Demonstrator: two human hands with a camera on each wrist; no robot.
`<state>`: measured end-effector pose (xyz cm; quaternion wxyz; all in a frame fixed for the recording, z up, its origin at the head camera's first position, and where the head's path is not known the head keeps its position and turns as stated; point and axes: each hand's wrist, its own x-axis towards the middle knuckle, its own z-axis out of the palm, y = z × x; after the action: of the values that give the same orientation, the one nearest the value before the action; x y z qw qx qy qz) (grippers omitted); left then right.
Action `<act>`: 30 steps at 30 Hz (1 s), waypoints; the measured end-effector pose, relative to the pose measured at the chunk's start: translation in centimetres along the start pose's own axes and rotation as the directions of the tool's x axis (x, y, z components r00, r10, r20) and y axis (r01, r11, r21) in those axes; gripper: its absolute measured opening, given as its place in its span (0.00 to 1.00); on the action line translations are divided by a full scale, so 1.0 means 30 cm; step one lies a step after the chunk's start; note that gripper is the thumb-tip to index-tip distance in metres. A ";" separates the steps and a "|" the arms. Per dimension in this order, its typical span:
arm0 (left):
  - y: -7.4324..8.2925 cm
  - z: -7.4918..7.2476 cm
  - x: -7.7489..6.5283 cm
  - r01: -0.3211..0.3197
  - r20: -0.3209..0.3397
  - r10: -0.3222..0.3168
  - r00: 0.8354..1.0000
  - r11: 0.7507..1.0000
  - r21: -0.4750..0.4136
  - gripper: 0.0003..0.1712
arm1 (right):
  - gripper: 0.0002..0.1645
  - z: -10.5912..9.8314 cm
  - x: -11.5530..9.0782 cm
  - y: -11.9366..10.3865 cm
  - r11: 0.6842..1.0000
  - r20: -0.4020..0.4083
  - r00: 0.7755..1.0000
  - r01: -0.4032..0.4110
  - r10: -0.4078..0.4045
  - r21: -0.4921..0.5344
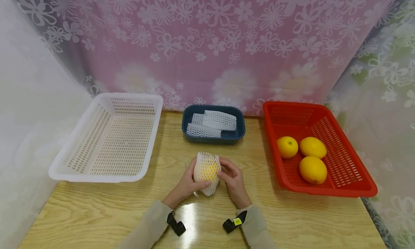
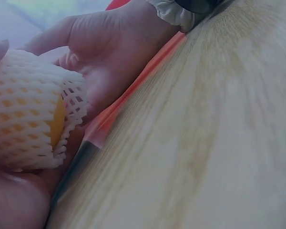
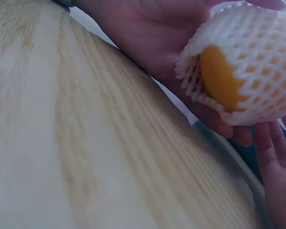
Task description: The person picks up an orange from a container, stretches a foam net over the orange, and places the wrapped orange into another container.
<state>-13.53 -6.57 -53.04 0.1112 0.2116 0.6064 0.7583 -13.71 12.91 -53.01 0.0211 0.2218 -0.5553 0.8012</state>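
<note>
A yellow fruit (image 1: 211,169) sits inside a white foam net sleeve (image 1: 201,174) above the middle of the table. My left hand (image 1: 189,177) grips the sleeved fruit from the left, its thumb laid across the near side. From the right, my right hand (image 1: 234,177) holds the sleeve, thumb against its front and fingers behind. Bare yellow peel shows at an open end of the net in the right wrist view. Part of each hand is hidden behind the fruit.
A white basket (image 1: 151,141) stands at left. At the back middle, a dark blue tray (image 1: 213,140) holds several flat foam nets (image 1: 219,120). On the right, a red basket (image 1: 275,159) contains three yellow fruits (image 1: 312,170). A floral curtain (image 1: 201,62) hangs behind the wooden table (image 1: 279,220).
</note>
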 end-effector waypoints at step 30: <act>0.028 0.001 -0.008 -0.023 -0.213 0.037 0.976 0.997 0.067 0.52 | 0.23 -0.007 0.003 0.007 0.993 -0.026 0.999 -0.021 0.024 0.118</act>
<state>-13.23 -6.83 -52.28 0.0269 0.1415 0.6355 0.7585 -13.93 13.01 -53.22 0.0067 0.2054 -0.5091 0.8358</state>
